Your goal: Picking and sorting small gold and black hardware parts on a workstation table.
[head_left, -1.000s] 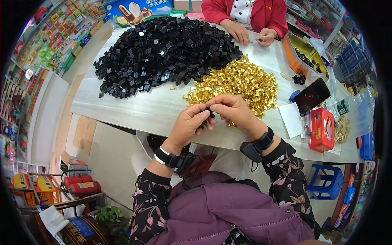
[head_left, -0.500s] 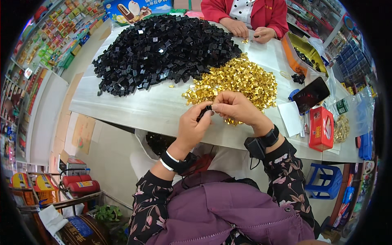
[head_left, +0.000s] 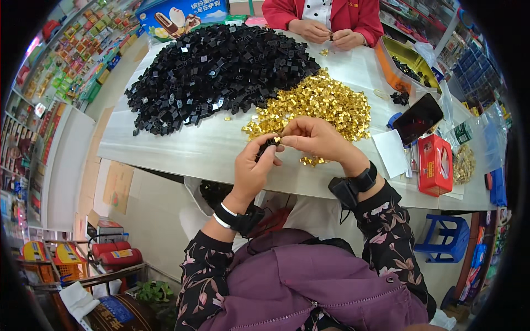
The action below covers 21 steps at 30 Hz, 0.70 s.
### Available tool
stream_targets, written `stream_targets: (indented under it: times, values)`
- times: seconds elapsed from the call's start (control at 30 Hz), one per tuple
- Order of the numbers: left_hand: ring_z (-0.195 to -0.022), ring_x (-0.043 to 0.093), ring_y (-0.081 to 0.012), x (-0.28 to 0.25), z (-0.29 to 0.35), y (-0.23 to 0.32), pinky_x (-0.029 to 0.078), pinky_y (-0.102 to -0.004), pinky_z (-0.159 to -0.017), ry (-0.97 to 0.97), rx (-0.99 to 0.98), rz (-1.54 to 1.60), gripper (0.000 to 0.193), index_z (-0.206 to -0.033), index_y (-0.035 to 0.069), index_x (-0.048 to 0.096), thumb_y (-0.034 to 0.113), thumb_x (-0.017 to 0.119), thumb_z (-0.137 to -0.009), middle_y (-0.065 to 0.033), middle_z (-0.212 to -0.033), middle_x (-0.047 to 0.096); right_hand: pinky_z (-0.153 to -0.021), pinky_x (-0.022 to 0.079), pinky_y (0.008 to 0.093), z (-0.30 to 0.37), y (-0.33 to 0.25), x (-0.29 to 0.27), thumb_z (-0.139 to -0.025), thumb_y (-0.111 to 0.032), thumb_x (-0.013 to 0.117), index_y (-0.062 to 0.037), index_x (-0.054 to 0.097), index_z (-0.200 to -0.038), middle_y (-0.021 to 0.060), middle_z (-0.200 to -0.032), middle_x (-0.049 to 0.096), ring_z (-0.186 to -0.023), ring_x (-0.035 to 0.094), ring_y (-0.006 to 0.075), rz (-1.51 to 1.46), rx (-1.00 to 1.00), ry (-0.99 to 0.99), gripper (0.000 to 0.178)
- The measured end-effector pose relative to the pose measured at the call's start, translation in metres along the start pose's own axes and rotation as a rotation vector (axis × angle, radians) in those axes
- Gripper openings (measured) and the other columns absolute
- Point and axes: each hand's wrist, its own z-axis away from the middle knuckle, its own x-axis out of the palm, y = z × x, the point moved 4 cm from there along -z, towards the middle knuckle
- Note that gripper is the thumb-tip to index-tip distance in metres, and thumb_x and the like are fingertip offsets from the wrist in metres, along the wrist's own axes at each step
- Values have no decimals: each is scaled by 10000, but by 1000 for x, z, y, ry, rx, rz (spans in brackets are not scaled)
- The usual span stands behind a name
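Observation:
Closed between thumb and fingers, my left hand (head_left: 251,171) holds a small black plastic piece (head_left: 266,147). A small gold metal piece (head_left: 277,140) shows at the black piece's right end. My right hand (head_left: 314,138) pinches at that gold piece, fingertips touching it; its fingers partly hide the contact. Just beyond my hands spreads a heap of shiny gold metal pieces (head_left: 326,105). Farther left lies a large pile of black plastic pieces (head_left: 221,74), all on the pale table (head_left: 182,146).
Across the table a person in a red jacket (head_left: 361,16) handles small parts. An orange tin (head_left: 389,66), phone (head_left: 418,118), white paper (head_left: 391,153) and red box (head_left: 434,165) lie on the right. A blue stool (head_left: 444,240) stands below the table's right edge.
A gold piece now shows at the black piece's end, where only black was visible before. Both hands sit slightly farther left in view. The other person's hands have come closer together.

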Motion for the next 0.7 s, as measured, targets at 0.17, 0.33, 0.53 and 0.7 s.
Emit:
stream_targets:
  times: [0.17, 0.33, 0.53, 0.7]
  values:
    - [-668, 575, -38, -2, -2, -2, 349, -139, -471, 9, -57, 37, 236, -1145, 54, 558, 101, 516, -918, -47, -883, 653, -605, 486, 349, 6, 0, 2, -808, -229, 609, -94, 634, -873, 56, -775, 627, -692, 608, 221, 931, -207, 260, 152]
    - [-634, 560, -37, -7, -6, -3, 348, -144, -468, 35, -120, 112, 228, -1129, 54, 563, 115, 543, -910, -33, -842, 636, -643, 494, 377, 4, 1, 3, -787, -222, 596, -101, 644, -876, 89, -806, 635, -747, 616, 262, 1006, -322, 282, 157]
    - [-608, 529, -43, -9, -7, -4, 434, -185, -549, 52, -163, 4, 245, -1098, 20, 545, 114, 606, -880, -1, -782, 581, -587, 466, 272, 0, 0, -5, -798, -150, 643, -58, 625, -837, 37, -735, 601, -639, 582, 142, 702, -329, 304, 101]
    - [-606, 516, -42, -4, -7, -4, 435, -192, -535, 47, -106, -29, 241, -1076, 20, 518, 110, 615, -876, 6, -782, 567, -571, 429, 212, -5, 7, -4, -815, -115, 636, -34, 607, -868, -22, -715, 560, -644, 511, 50, 235, -130, 220, 101]
